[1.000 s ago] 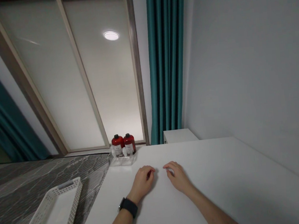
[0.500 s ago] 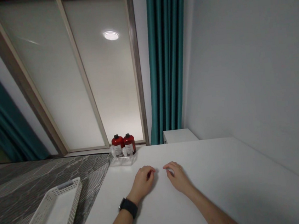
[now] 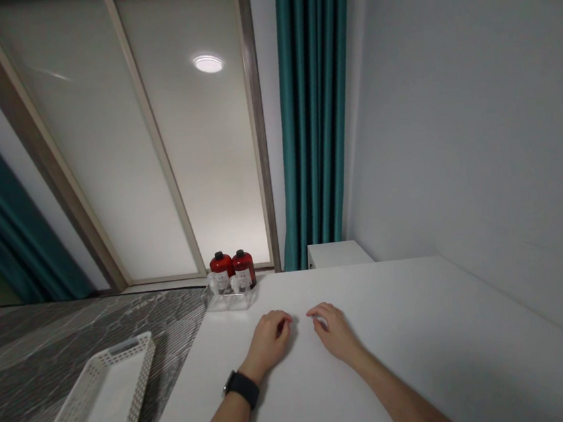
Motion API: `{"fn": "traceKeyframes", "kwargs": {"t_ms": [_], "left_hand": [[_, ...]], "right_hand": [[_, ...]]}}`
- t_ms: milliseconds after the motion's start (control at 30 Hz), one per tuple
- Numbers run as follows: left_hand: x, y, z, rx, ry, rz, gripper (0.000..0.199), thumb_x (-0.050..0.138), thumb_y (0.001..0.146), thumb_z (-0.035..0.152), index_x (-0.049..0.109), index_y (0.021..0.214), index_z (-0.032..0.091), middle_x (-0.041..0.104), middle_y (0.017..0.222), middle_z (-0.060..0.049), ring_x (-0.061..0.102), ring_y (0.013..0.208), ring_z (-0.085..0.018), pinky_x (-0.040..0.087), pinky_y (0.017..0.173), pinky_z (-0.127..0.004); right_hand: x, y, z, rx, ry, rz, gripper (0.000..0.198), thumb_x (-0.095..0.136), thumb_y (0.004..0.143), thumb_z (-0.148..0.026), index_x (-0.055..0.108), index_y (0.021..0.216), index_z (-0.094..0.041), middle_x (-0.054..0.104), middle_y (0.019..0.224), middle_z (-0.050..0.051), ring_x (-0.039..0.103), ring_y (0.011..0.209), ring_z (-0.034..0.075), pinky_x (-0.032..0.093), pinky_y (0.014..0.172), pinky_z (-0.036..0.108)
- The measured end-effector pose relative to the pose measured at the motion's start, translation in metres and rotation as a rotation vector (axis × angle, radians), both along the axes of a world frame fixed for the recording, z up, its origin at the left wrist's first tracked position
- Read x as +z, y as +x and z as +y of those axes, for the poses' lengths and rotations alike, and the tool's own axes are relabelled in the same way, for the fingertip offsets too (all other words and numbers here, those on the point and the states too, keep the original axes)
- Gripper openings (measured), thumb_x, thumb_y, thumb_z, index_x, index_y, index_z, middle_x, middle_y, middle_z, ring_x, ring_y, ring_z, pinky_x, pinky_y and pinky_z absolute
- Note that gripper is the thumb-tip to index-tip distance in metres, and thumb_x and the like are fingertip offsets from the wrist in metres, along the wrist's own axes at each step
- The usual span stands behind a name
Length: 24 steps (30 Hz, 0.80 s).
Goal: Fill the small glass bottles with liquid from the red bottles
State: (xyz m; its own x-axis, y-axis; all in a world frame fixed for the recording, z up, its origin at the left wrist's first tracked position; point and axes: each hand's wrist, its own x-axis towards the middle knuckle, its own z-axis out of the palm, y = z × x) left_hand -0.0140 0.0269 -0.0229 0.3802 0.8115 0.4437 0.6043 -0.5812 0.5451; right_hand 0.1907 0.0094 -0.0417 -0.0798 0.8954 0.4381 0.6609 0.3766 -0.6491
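My left hand (image 3: 271,337) rests on the white table (image 3: 311,396), its fingers loosely curled and a gap showing between thumb and fingers. Nothing is in it, and a black watch (image 3: 242,388) is strapped round that wrist. Facing it across a small space lies my right hand (image 3: 335,333), also loosely bent, thumb apart from the fingers, holding nothing. Beyond my left hand, at the table's far left corner, two red bottles (image 3: 244,268) with black caps and white labels stand by a clear plastic tray (image 3: 228,304). Small white objects (image 3: 235,283) sit in front of the bottles; their kind is unclear.
A white perforated basket (image 3: 141,380) stands to the left, lower than the tabletop, on a grey patterned surface (image 3: 182,322). Behind the table are a white cabinet (image 3: 339,253), a green curtain (image 3: 311,134) and frosted sliding doors (image 3: 206,165). A wall (image 3: 463,118) runs along the right.
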Motion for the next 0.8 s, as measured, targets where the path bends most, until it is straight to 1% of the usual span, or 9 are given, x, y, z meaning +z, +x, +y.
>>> {"fn": "traceKeyframes", "kwargs": {"t_ms": [300,467,633,800], "left_hand": [[0.001,0.001,-0.001,0.008,0.019,0.011,0.023,0.048,0.087,0.012,0.07,0.089,0.019,0.072,0.085,-0.006,0.064,0.082,-0.021,0.047,0.078,-0.033],[0.003,0.001,-0.002,0.017,0.043,0.028,0.021,0.049,0.086,0.013,0.069,0.087,0.02,0.072,0.083,-0.005,0.064,0.079,-0.021,0.046,0.075,-0.033],[0.012,-0.003,-0.005,0.075,0.087,0.019,0.02,0.047,0.089,0.015,0.067,0.089,0.019,0.07,0.083,-0.006,0.063,0.081,-0.023,0.045,0.077,-0.035],[0.026,-0.011,-0.006,0.13,0.121,0.01,0.02,0.044,0.091,0.017,0.065,0.089,0.018,0.067,0.079,-0.006,0.062,0.078,-0.023,0.046,0.076,-0.036]], "right_hand": [[0.0,0.0,0.001,0.003,0.0,0.002,0.028,0.051,0.081,-0.007,0.07,0.094,-0.022,0.071,0.098,0.005,0.064,0.099,0.023,0.045,0.093,0.039],[0.0,0.0,0.001,0.013,-0.001,0.004,0.028,0.05,0.081,-0.007,0.069,0.094,-0.023,0.072,0.099,0.005,0.064,0.099,0.024,0.044,0.093,0.039],[0.001,0.0,0.0,0.023,-0.001,0.007,0.027,0.049,0.082,-0.009,0.068,0.095,-0.023,0.072,0.099,0.005,0.064,0.099,0.024,0.044,0.092,0.041],[0.002,0.0,-0.002,0.026,0.004,0.006,0.027,0.048,0.083,-0.01,0.068,0.096,-0.022,0.071,0.099,0.006,0.063,0.099,0.025,0.042,0.093,0.043]]}}
